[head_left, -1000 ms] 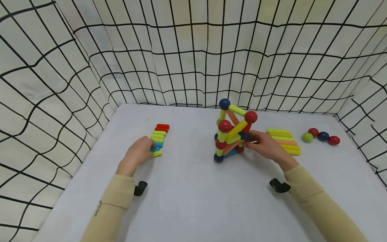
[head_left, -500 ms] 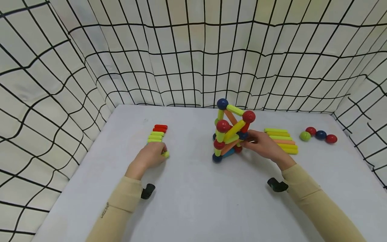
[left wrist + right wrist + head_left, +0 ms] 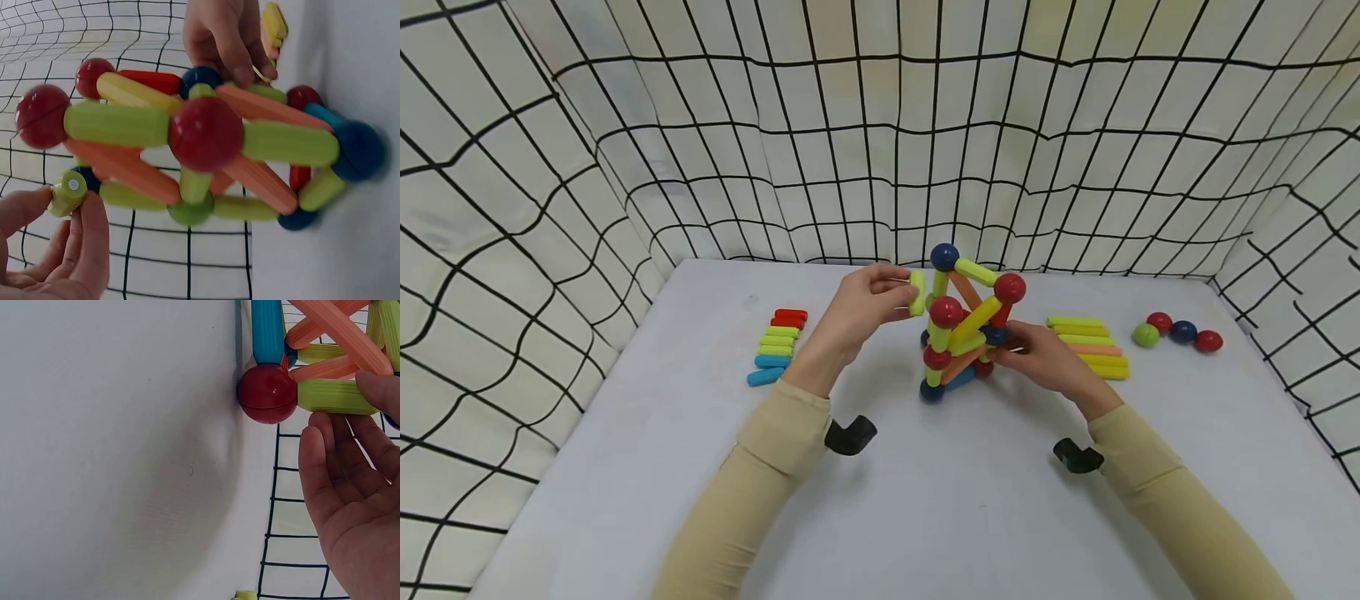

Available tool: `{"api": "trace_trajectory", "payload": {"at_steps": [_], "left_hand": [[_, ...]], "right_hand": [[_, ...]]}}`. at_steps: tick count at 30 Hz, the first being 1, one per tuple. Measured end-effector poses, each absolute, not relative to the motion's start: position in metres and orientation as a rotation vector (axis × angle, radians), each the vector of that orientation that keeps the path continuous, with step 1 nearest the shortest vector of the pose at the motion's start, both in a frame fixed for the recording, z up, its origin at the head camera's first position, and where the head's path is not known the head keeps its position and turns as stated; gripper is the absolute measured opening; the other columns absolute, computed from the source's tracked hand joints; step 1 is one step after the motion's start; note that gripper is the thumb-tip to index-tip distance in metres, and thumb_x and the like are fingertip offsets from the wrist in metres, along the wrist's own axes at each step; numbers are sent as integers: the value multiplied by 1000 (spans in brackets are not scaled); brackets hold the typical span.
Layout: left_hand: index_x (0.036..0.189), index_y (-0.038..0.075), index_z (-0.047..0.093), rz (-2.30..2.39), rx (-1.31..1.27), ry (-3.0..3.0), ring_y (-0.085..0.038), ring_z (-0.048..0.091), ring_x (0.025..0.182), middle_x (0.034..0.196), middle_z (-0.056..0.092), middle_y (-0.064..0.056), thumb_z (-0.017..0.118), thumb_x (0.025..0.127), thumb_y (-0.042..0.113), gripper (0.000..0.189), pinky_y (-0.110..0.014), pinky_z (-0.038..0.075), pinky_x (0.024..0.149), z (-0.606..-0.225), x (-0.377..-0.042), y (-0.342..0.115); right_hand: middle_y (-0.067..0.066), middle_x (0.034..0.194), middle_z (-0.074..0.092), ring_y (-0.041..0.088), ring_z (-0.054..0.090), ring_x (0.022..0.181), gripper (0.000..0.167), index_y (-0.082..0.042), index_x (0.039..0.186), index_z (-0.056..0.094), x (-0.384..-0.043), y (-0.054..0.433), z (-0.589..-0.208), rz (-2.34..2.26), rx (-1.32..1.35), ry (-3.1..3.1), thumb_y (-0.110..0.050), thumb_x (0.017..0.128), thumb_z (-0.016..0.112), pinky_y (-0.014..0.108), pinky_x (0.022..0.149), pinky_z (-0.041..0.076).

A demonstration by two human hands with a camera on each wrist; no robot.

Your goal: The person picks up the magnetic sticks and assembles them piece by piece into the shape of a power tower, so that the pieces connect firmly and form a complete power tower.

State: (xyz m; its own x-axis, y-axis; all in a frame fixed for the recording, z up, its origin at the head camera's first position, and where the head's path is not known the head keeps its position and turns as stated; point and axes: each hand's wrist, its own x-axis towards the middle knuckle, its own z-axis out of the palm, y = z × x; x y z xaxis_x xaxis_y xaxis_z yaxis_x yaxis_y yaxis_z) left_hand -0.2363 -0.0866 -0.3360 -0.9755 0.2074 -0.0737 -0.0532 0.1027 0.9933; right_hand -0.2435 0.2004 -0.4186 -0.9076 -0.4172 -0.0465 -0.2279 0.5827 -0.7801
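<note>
A tower of coloured magnetic rods and balls (image 3: 947,312) stands upright on the white table. My left hand (image 3: 868,304) pinches a short yellow-green magnetic rod (image 3: 917,293) between thumb and fingers, just left of the tower's upper part. In the left wrist view that rod (image 3: 69,191) points its end, with a pale magnet disc, at the camera. My right hand (image 3: 1041,357) grips the tower low on its right side. The right wrist view shows its thumb and fingers around a yellow-green upright rod (image 3: 337,396) above a red ball (image 3: 267,394).
Left of the tower lies a column of short red, yellow-green and blue rods (image 3: 778,340). Longer yellow and orange rods (image 3: 1093,350) lie to the right, with loose red, blue and green balls (image 3: 1183,332) beyond them. Black netting (image 3: 880,150) over white walls surrounds the table.
My left hand has taken a yellow-green rod from the near end of the left column and carried it up and right to the tower. My right hand keeps its grip.
</note>
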Motion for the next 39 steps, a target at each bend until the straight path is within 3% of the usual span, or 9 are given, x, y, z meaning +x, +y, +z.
{"api": "trace_trajectory", "payload": {"at_steps": [11, 25, 39], "left_hand": [[126, 2, 55, 2059, 103, 2024, -24, 68, 99, 116, 63, -12, 65, 95, 20, 37, -31, 53, 92, -328, -248, -69], [121, 7, 57, 2008, 84, 2065, -22, 65, 97, 111, 65, -10, 66, 95, 27, 35, -27, 55, 85, -329, -246, -56], [124, 6, 56, 1981, 162, 2130, -23, 63, 98, 112, 64, -10, 60, 99, 26, 33, -30, 54, 88, -327, -240, -61]], "right_hand": [[9, 121, 64, 28, 58, 111, 38, -8, 129, 58, -245, 195, -418, -1223, -532, 2581, -23, 95, 64, 48, 95, 50], [11, 124, 62, 30, 57, 112, 40, -5, 132, 56, -241, 208, -420, -1246, -526, 2565, -23, 96, 63, 49, 96, 49], [9, 121, 64, 28, 58, 111, 39, -7, 130, 58, -244, 202, -421, -1247, -538, 2568, -24, 95, 65, 49, 96, 49]]}}
